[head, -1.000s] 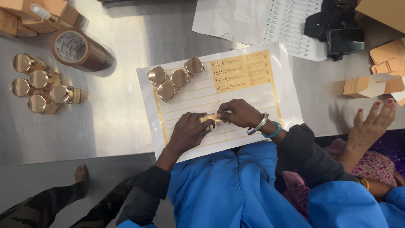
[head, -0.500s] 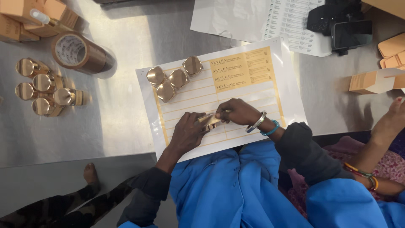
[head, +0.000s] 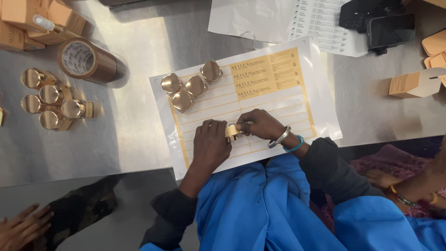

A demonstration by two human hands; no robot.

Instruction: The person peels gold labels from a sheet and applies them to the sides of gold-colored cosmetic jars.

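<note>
Both hands are still on the little gold jar (head: pixel 231 132): left hand (head: pixel 211 145) grips it, right hand (head: pixel 260 124) probably presses a label.

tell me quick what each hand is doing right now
Left hand: closed around a small gold jar over the label sheet.
Right hand: fingertips pinched on the same gold jar.
</note>
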